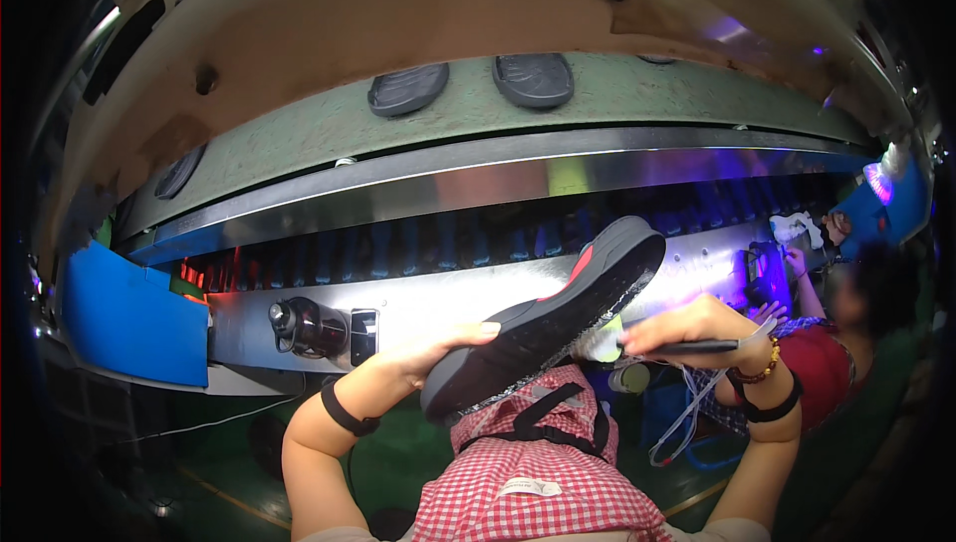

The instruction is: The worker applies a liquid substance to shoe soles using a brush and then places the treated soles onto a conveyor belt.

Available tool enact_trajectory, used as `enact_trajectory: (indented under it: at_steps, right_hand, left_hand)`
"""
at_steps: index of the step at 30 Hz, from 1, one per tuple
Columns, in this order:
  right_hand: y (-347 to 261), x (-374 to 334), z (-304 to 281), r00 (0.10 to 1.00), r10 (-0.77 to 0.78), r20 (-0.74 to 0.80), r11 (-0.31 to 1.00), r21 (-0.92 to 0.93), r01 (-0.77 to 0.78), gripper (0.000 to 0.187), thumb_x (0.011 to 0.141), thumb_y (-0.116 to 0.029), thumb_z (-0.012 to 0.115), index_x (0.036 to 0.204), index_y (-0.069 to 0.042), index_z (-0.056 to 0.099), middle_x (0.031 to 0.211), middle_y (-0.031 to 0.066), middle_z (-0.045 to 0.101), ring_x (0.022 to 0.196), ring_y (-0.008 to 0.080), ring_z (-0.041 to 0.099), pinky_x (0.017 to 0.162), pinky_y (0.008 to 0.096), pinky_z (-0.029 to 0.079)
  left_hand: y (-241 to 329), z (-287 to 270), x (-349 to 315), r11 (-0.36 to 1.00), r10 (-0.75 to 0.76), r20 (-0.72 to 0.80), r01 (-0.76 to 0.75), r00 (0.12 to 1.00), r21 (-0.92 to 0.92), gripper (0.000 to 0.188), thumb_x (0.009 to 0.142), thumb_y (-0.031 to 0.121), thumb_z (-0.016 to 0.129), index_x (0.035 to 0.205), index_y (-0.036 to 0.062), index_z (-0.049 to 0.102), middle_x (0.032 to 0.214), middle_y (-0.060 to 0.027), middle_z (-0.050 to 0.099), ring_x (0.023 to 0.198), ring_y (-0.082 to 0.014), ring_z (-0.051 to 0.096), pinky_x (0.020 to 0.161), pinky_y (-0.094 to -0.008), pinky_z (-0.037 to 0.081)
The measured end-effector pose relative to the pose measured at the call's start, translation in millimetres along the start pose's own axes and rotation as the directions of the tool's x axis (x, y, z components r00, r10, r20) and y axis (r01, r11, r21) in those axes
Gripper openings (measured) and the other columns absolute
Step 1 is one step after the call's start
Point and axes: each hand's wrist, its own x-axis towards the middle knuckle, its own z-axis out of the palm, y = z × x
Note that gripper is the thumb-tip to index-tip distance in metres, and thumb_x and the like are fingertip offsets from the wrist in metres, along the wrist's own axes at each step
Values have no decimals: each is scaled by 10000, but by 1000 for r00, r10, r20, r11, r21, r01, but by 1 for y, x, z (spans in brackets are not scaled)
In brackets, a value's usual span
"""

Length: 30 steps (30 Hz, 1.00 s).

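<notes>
A black shoe [548, 328] with a red patch on its side lies tilted across the middle, its underside partly turned toward me. My left hand [448, 348] is closed around its lower-left end, thumb on top. Whitish, wet-looking streaks run along the shoe's lower edge. My right hand [697, 323] grips a dark-handled brush [697, 348] with a thin clear tube hanging from its rear. The brush's pale head is close to the shoe's edge; whether it touches cannot be made out.
Dark soles [535, 79] lie on a greenish belt [299, 139] beyond a metal rail [428, 189]. On the metal shelf [239, 328] stand a dark bottle [317, 328] and a small dark tray [364, 335]. At right, another person [817, 368] works near a purple-lit lamp [878, 184].
</notes>
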Motion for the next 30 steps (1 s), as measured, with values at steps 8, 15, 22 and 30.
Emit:
enact_trajectory:
  at_steps: [8,15,22,30]
  right_hand:
    - [7,-10,7,970,232,77,972,-64,-228,250,763,-105,654,1006,-51,633,990,129,638,883,246,628,756,308,496]
    - [12,13,91,907,377,-188,690,711,-140,181,812,-3,566,981,39,619,981,144,639,717,102,620,648,221,509]
    - [22,14,135,765,401,-505,837,541,-81,158,777,-13,611,926,22,648,817,103,665,694,91,604,616,210,478]
    - [31,17,158,682,284,-673,952,280,-121,117,736,-49,642,845,-13,660,773,112,665,650,189,641,602,262,487]
  left_hand:
    - [-3,-13,8,993,80,69,-73,994,-93,463,847,241,563,1219,-12,454,1110,-135,572,948,-176,585,807,-288,479]
    - [-28,17,48,912,136,137,-71,981,-404,465,874,274,478,1215,-41,441,1133,-176,561,964,-241,594,856,-343,474]
    - [-43,4,67,921,218,165,-146,962,-362,465,871,287,486,1212,-28,446,1106,-165,578,943,-232,601,843,-343,481]
    - [-64,-4,86,924,223,33,-200,974,-325,431,862,311,512,1162,1,493,1002,-105,617,810,-160,612,702,-276,504]
